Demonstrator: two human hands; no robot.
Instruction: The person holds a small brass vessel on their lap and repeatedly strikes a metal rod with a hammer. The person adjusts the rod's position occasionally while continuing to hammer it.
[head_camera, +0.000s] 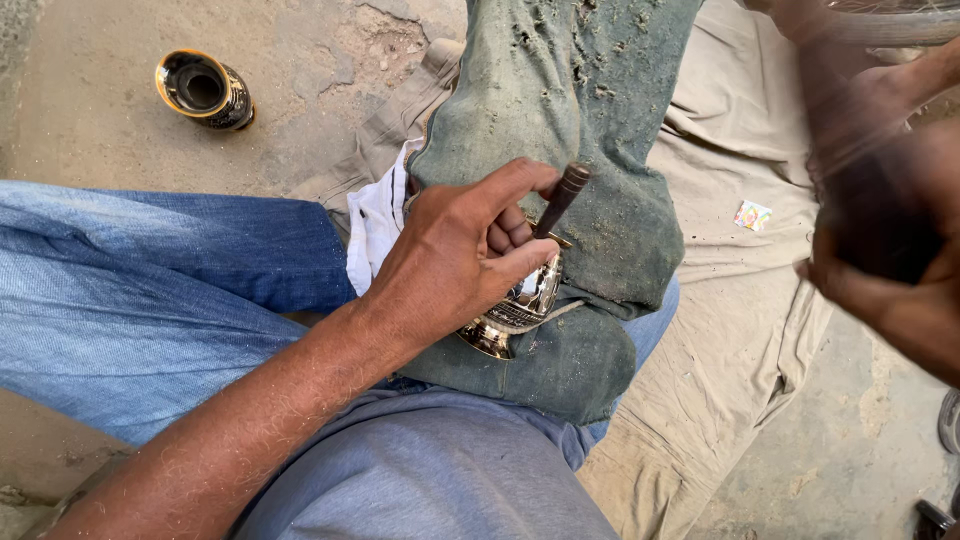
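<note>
Far left on the concrete floor (90, 150): a small dark vessel (205, 90) with a gold rim, lying tilted, mouth turned up toward the camera, inside dark and seemingly hollow; contents not discernible. Centre: left hand (455, 260) curled around a shiny engraved brass bell (520, 310), thumb across its upper side, fingers folded under near the neck, pressing it against a dusty green cloth (590, 150) draped over the lap. Most of the bell hidden by the palm; only a strip of carved wall and the flared bright rim showing below the thumb. Dark turned handle (565, 195) sticking out between thumb and forefinger. Long axis of the bell on a diagonal: handle pointing up and right, away from the body, mouth pointing down and left toward the blue jeans (150, 290). Right hand (880, 260) at the right edge, heavily blurred and cut off by the frame, closed about something dark; what it is cannot be told. White rag (375, 225) tucked just behind the left hand, beige sheet (740, 300) spread beneath, small coloured wrapper (753, 215) lying on it.
</note>
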